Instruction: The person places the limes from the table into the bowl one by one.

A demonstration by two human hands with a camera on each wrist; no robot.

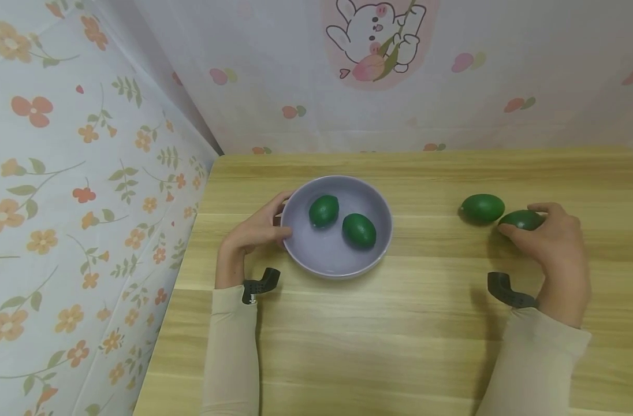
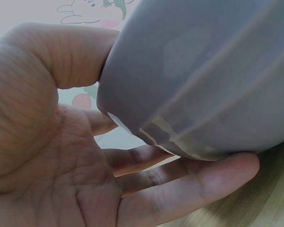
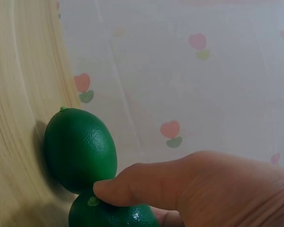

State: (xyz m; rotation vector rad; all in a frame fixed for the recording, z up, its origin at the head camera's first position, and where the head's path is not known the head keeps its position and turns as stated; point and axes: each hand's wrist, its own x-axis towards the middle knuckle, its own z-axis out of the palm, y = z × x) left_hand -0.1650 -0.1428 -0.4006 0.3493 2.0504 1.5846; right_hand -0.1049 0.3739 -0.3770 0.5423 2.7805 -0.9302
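Observation:
A lavender bowl [image 1: 316,254] stands on the wooden table with two green limes inside, one lime [image 1: 324,211] at the left and another lime [image 1: 359,230] nearer its middle. My left hand [image 1: 256,229] holds the bowl's left side, thumb at the rim; in the left wrist view the fingers reach under the bowl's ribbed wall [image 2: 203,85]. At the right, my right hand [image 1: 558,242] pinches a lime [image 1: 521,219] between thumb and fingers. Close beside it on the left lies another lime [image 1: 481,208]; the right wrist view shows that lime [image 3: 80,149] behind the pinched one.
The wooden table [image 1: 368,346] runs back to a white cloth [image 1: 483,104] with a rabbit and tulip prints. A floral cloth [image 1: 51,231] hangs along the left edge. Black camera mounts [image 1: 261,283] sit at both wrists.

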